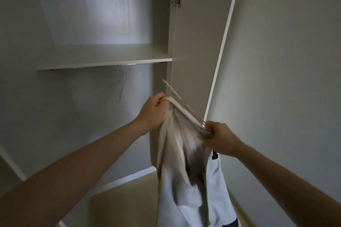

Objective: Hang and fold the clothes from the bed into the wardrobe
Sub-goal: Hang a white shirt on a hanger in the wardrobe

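Note:
A pale beige garment (177, 153) hangs from a thin wooden hanger (181, 103) that I hold up in front of the open wardrobe (103, 60). My left hand (154, 110) grips the cloth at the hanger's upper end. My right hand (220, 137) grips the hanger's lower end together with the cloth. A white garment with dark blue patches (219, 190) hangs just behind the beige one. The cloth is blurred with motion.
The wardrobe shelf (105, 62) crosses the compartment above my hands. Faint hangers (121, 86) hang under it at the back. The open wardrobe door (201, 42) stands right of the hanger, and a plain wall (286, 61) lies beyond it. Pale floor (129, 199) lies below.

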The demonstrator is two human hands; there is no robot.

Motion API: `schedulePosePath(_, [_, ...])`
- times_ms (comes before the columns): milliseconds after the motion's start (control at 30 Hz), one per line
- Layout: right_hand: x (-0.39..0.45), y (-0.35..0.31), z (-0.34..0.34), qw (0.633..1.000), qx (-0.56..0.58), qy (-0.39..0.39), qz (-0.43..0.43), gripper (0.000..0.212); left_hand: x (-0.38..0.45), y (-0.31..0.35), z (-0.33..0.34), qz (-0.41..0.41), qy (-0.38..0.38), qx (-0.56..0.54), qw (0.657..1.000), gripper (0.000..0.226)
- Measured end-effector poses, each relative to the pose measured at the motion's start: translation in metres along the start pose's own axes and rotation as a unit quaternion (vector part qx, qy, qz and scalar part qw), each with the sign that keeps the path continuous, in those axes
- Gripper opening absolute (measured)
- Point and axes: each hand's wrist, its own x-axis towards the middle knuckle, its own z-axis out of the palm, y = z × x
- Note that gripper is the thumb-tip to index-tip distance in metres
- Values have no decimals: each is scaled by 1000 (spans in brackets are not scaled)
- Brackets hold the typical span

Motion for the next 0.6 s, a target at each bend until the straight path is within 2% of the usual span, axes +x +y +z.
schedulePosePath(67, [-5,13,19,998,31,10,50,11,5,34,13,42,-30,-13,999,25])
schedulePosePath(133, [-10,27,30,997,20,13,76,14,11,50,17,67,-38,-8,997,30])
schedulePosePath(233, [-24,53,31,994,-32,-16,101,6,26,52,2,75,16,18,997,34])
schedulePosePath(333, [-29,65,7,991,-40,-4,129,27,36,36,-27,111,36,129,985,39])
schedulePosePath(467, [-24,51,-33,995,-19,22,96,31,37,-1,-67,149,26,290,945,45])
schedulePosePath(600, [-15,28,-57,991,10,128,28,29,28,-32,-105,87,0,307,948,67])
